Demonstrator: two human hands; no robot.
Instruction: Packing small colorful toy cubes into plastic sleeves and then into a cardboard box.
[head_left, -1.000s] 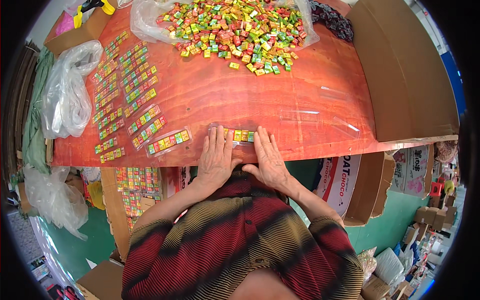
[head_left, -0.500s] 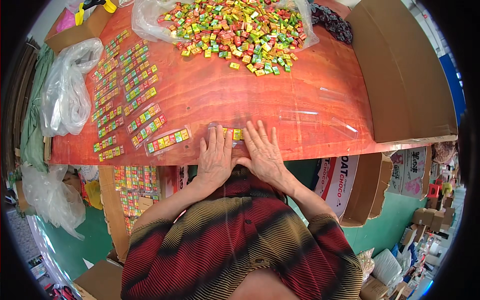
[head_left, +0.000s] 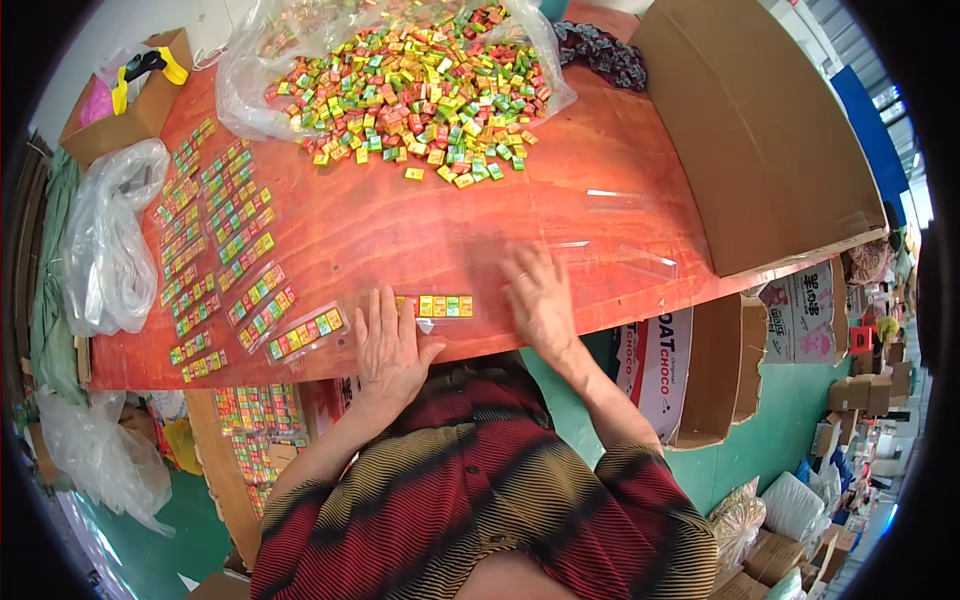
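Observation:
My left hand [head_left: 387, 345] lies with its fingers flat over the left end of a clear plastic pack [head_left: 425, 325] near the table's front edge. The pack holds a row of small boxes [head_left: 445, 307], mostly yellow at the visible end; its left part is hidden under the fingers. To the right, my right hand [head_left: 540, 300] is off the pack, its loosely bent fingers apart and somewhat blurred. Its fingertips are near a clear plastic sleeve [head_left: 572, 245]; contact cannot be made out. No object shows in the right hand.
Filled packs [head_left: 305, 335] lie in columns on the left of the red table [head_left: 360, 230]. A heap of small coloured boxes [head_left: 420, 95] spills from a clear bag at the back. More clear sleeves [head_left: 648, 262] lie right, before a tall carton [head_left: 760, 140]. A crumpled bag [head_left: 110, 240] sits far left.
My right hand has lifted off the pack and moved right, uncovering the row's right end. My left hand remains on the pack. The whole view has shifted and tilted.

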